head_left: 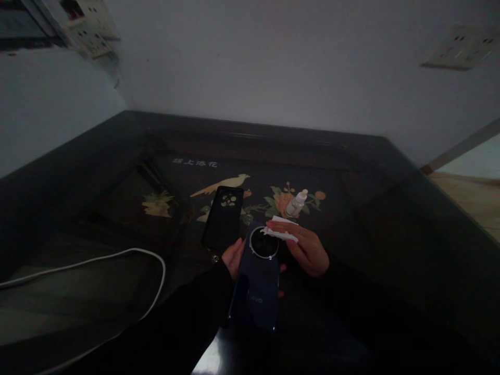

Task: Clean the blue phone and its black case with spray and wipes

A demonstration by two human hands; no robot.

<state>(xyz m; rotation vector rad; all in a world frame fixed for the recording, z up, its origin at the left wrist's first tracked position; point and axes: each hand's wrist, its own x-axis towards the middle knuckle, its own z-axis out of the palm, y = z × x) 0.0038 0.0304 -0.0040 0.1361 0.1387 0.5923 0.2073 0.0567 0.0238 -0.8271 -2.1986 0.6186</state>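
Note:
My left hand grips a dark blue phone from underneath, back side up, with its round camera ring facing me. My right hand pinches a small white tissue and presses it against the upper right edge of the camera ring. A black phone case lies flat on the table just left of the phone. A small white dropper bottle stands behind my right hand.
The dark lacquered table has a bird-and-flower inlay. A white cable curves across its left side. White walls with socket plates rise behind. A pale floor shows at the right.

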